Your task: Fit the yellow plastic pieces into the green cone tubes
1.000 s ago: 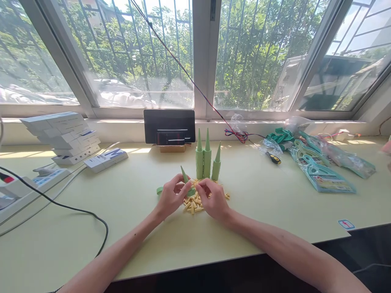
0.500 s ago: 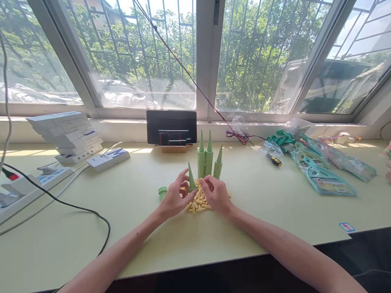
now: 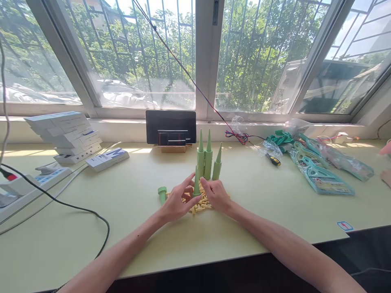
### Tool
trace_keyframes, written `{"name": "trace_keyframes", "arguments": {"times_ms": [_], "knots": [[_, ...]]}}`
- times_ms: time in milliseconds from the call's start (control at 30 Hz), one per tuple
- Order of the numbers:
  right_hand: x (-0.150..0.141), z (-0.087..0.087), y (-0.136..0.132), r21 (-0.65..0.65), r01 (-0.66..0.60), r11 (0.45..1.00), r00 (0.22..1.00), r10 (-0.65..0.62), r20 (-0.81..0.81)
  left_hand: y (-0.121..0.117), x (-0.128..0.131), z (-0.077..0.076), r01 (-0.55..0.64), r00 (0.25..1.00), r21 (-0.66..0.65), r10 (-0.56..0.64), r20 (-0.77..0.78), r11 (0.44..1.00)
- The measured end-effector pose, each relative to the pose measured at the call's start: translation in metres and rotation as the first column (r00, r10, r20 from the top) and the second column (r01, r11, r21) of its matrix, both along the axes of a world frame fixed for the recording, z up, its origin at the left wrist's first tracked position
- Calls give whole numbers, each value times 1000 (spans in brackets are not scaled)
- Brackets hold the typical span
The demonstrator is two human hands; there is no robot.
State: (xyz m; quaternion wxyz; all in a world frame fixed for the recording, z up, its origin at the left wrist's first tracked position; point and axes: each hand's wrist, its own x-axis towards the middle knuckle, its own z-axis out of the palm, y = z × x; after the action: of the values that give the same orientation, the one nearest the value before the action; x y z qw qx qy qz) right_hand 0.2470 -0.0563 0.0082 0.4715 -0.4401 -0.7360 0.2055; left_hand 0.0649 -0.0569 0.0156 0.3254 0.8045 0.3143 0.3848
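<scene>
My left hand is closed around the base of a pointed green cone piece, its tip upward, over the heap of small yellow pieces. Close on its right, my right hand has its fingers curled in, with the thumb side toward the cone. Whatever its fingertips pinch is too small or hidden to tell. Just behind the hands stand green towers with cone tops, a tall pair and a shorter one. A green capped piece lies left of my left hand.
A black tablet with a phone before it leans by the window. White boxes and a power strip with cables lie left. A screwdriver and bagged dustpan sets lie right. Another person's hand shows at the right edge.
My left hand has shifted slightly right with the cone, which stands more upright and closer to my right hand. My right hand has turned a little, its fingers more curled in.
</scene>
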Motion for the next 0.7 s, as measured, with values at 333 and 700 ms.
{"name": "trace_keyframes", "arguments": {"times_ms": [333,700], "knots": [[-2,2,-2,43,82,996,995,-79,-63,-3,2,5,-19,1000,-16,18,-24,1000],[-8,0,-7,4,109,994,982,-108,-156,-5,5,0,-43,998,2,43,-38,999]]}}
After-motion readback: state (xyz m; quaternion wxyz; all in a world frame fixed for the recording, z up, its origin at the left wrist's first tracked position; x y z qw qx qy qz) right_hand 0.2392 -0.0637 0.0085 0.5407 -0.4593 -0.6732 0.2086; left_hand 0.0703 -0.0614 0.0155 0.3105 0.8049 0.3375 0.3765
